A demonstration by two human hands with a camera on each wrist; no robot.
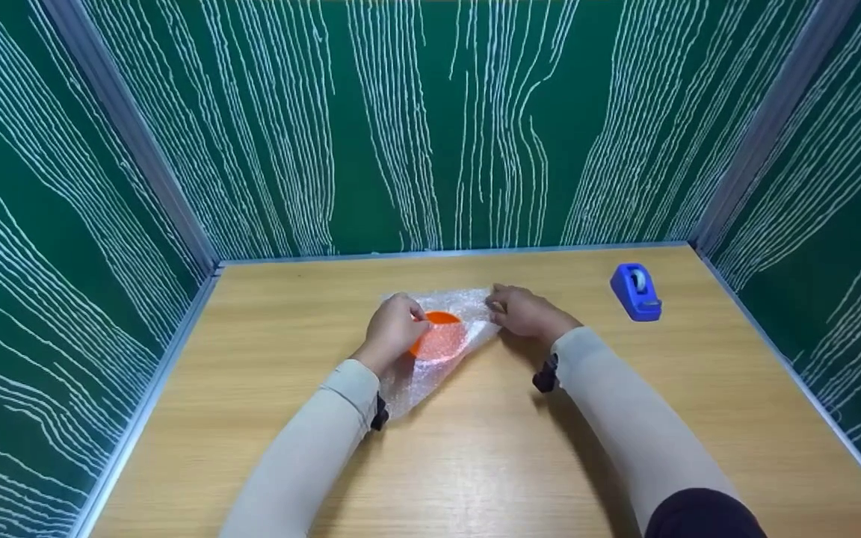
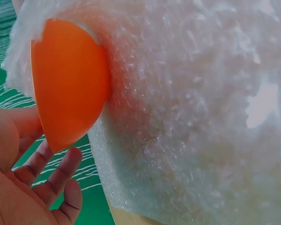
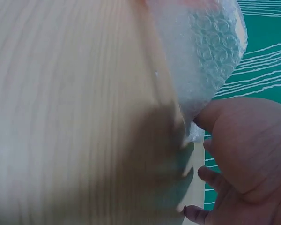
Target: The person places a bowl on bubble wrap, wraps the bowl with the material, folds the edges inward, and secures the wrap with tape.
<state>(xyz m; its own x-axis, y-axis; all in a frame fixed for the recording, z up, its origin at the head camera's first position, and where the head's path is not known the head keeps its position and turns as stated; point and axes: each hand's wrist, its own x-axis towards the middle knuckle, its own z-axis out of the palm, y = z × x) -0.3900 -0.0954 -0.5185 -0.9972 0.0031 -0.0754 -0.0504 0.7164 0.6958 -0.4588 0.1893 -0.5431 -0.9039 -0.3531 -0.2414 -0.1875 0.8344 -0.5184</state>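
Note:
An orange bowl (image 1: 439, 338) lies on its side on a sheet of bubble wrap (image 1: 419, 381) in the middle of the wooden table (image 1: 266, 351). My left hand (image 1: 400, 323) holds the bowl at its left rim, with the wrap drawn partly over it. In the left wrist view the orange bowl (image 2: 68, 79) sticks out of the bubble wrap (image 2: 187, 117), and the left hand's fingers (image 2: 51, 180) curl loosely below it. My right hand (image 1: 509, 308) pinches the wrap's right edge. The right wrist view shows its thumb (image 3: 210, 117) against the bubble wrap (image 3: 208, 56).
A blue tape dispenser (image 1: 635, 292) stands at the back right of the table. Green walls with white lines (image 1: 430, 127) close in the back and both sides. Bare wood lies in front of the hands (image 1: 475, 463).

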